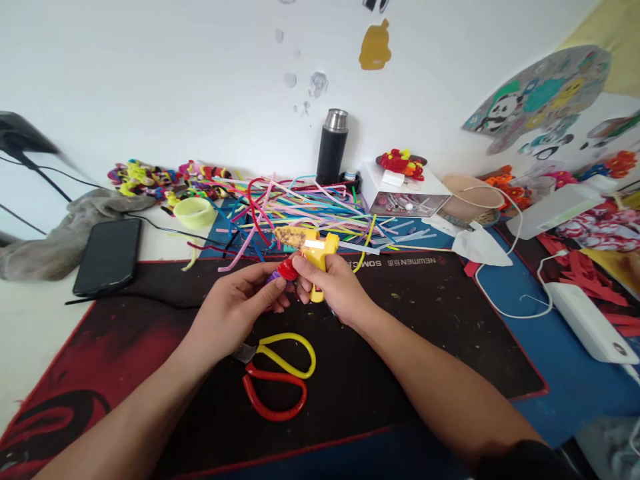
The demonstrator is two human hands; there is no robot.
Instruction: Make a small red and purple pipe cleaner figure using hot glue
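My right hand [337,283] is wrapped round a yellow glue gun [320,250], its nozzle turned to the left and a clear glue stick [360,248] poking out of its back. My left hand [245,297] pinches a small red and purple fuzzy piece [287,269], which looks like pipe cleaner work; fingers cover part of it. My right fingertips also touch the red part. Below the hands, scissors [275,377] with one yellow and one red handle lie on the dark desk mat [400,373]. My left wrist hides part of their blades.
Loose pipe cleaners [300,207] are heaped behind the mat. A black thermos [333,147] and a white box [405,190] stand against the wall. Left are a phone [107,257] and a pale yellow roll [195,213]; right, a white power strip [590,320] with cables.
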